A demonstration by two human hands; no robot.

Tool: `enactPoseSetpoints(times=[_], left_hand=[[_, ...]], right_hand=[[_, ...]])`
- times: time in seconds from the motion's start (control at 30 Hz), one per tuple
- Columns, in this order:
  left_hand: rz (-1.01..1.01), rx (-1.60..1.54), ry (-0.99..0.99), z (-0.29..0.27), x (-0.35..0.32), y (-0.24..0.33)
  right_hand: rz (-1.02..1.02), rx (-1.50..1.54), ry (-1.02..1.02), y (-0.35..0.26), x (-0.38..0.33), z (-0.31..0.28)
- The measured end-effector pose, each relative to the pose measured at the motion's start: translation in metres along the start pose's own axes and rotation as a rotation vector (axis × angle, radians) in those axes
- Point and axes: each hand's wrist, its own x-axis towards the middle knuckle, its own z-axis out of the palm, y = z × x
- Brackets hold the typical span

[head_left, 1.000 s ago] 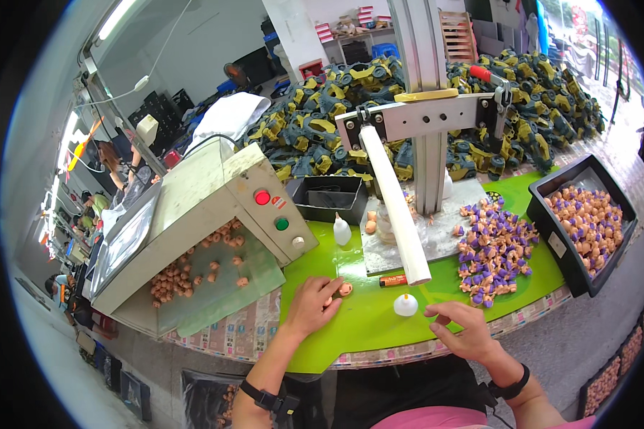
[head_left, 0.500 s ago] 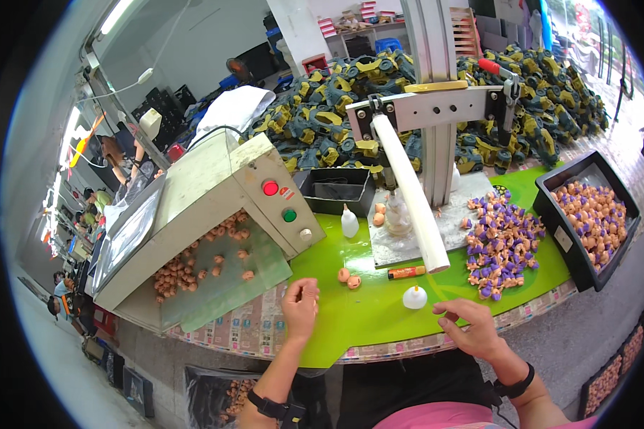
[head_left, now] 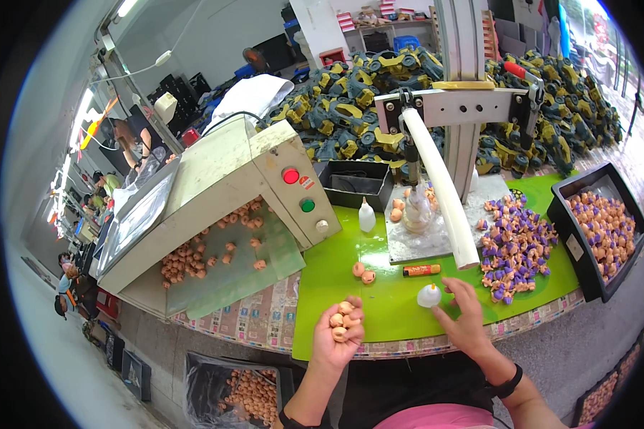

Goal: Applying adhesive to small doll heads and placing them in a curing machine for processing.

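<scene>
My left hand is turned palm up near the front edge of the green mat. Its fingers curl round several small peach-coloured doll heads. Farther right, my right hand has thumb and fingers apart beside a small white squeeze bottle with an orange tip; whether it touches the bottle is unclear. Two loose doll heads lie beyond my left hand. An orange glue-stick-like tube rests behind the bottle. To the right spreads a pile of peach-and-purple figure parts.
A beige machine with doll heads in its opening stands left. A press with a white tube rises from a metal plate. Black bins hold peach parts at right and below left. Yellow-and-grey toy vehicles heap behind.
My left hand has moved right and turned palm up, showing the doll heads in it. My right hand has come closer to the white squeeze bottle. The whole view has shifted slightly.
</scene>
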Motion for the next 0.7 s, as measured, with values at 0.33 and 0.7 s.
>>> enactPoseSetpoints(times=[0.33, 0.7], left_hand=[[-0.012, 0.281, 0.112, 0.007, -0.011, -0.042], [-0.015, 0.486, 0.101, 0.001, -0.008, -0.060]], right_hand=[[-0.049, 0.008, -0.188, 0.021, 0.014, 0.019], [-0.024, 0.194, -0.268, -0.021, -0.006, -0.036]])
